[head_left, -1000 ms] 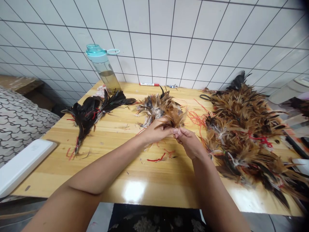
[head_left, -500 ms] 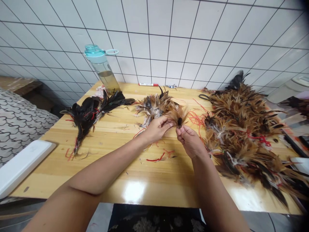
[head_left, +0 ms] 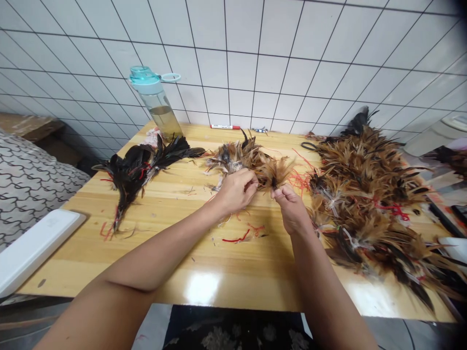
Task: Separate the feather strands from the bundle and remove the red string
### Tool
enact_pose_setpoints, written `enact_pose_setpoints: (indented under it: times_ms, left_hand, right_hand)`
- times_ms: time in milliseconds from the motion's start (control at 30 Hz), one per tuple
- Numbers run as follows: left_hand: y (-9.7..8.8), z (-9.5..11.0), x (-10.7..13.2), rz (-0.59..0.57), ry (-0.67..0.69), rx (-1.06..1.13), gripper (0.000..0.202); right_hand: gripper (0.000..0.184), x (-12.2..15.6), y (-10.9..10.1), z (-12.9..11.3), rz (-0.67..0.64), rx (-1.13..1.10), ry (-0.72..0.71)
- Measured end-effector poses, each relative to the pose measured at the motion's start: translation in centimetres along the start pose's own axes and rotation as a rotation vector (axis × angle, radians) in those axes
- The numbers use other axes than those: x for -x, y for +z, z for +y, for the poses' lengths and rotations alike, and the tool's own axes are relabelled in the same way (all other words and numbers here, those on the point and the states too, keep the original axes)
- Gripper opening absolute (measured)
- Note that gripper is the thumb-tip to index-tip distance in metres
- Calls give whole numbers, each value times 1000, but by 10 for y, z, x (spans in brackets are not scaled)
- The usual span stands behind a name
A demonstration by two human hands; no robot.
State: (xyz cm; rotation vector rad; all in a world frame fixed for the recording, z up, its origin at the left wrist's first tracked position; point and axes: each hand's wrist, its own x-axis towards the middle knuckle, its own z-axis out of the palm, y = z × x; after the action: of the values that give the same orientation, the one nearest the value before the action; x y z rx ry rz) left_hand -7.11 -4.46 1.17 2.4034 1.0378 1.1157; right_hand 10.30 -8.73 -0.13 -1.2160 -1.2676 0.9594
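My right hand (head_left: 292, 206) pinches the base of a small bunch of brown feathers (head_left: 276, 170) between thumb and fingertips. The bunch is dark near its base, and its tips fan upward and away from me. Just to its left is my left hand (head_left: 239, 189), fingers curled in a pinch; whatever lies between them is too small to make out. Behind my left hand sits a pile of loose brown and grey feathers (head_left: 233, 156), partly covered by it. Red thread scraps (head_left: 237, 238) lie on the wooden table (head_left: 153, 262) in front of my hands.
Many tied brown feather bunches (head_left: 368, 184) cover the right side, beside tangled red string (head_left: 299, 182). Black feather bundles (head_left: 133, 170) lie at left near a water bottle (head_left: 160, 112). A red marker (head_left: 225, 127) rests by the tiled wall. A white device (head_left: 44, 248) occupies the left edge.
My right hand has shifted slightly right with the feather bunch, whose tips now fan wider. My left hand has drawn back from the bunch, its fingers curling in, widening the gap between the hands.
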Motion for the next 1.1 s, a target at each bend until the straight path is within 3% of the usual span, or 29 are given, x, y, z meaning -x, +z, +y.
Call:
enact_pose_setpoints:
  times_ms: [233, 400, 500, 567, 800, 1000, 1100]
  left_hand:
    - [2, 9, 0, 10, 54, 110, 10]
    - [-5, 3, -5, -46, -202, 144, 12]
    - [-12, -12, -10, -49, -293, 146, 12]
    - [-19, -29, -13, 31, -376, 151, 13]
    - [-44, -89, -18, 475, -647, 143, 13]
    - [-57, -118, -16, 630, -709, 9, 13]
    - [-69, -124, -13, 650, -792, 69, 18]
  right_hand:
    - [30, -1, 4, 6, -91, -108, 128]
    - [35, -3, 2, 8, 21, -265, 177]
    - [34, -4, -1, 6, 34, -348, 208]
    - [32, -5, -4, 4, 49, -418, 212]
    - [31, -10, -19, -3, 63, -602, 222]
    - [28, -11, -23, -6, 80, -618, 234]
    - [24, -11, -26, -6, 116, -620, 227]
